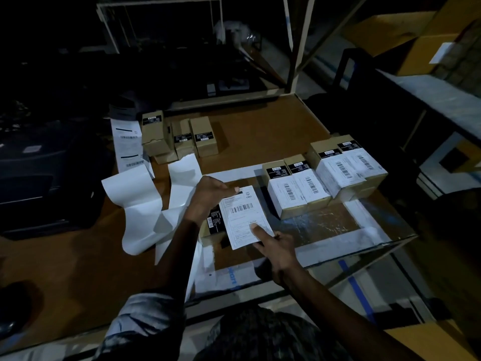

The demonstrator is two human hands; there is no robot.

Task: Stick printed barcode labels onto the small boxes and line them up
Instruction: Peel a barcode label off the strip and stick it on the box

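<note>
Item: barcode label [246, 220], white, printed face up, barcode across its upper half. Lies over the top of the box in hand [214, 225], a small brown carton with a black panel, of which only the left edge and near-left corner show past the label's left edge. The label is skewed clockwise against the carton.

Left hand [208, 196]: at the label's far-left corner, thumb and fingers pinched on that corner, holding it. Right hand [276, 250]: at the label's near-right corner, forefinger straight and pressing down on the paper, the other fingers loosely curled and holding nothing.

Handling note, as judgement: the step is laying the label down. Best to square it to the carton's edges before more of it bonds, keep the far corner lifted, then smooth from the pressed near corner outward to the far-left so no crease or bubble crosses the barcode. Overhang past the carton should be folded down the sides.

Right of the label: labelled boxes [325, 175], four in a row running away to the far right, touching side by side; the finished carton would likely go at the near end of that row.

Beyond the label, far-left: unlabelled boxes [179, 138], a close cluster.

Left of the label: spent backing strip [140, 204], curled; past it, label roll [127, 145] with printed labels.

All on brown table [247, 126].
</note>
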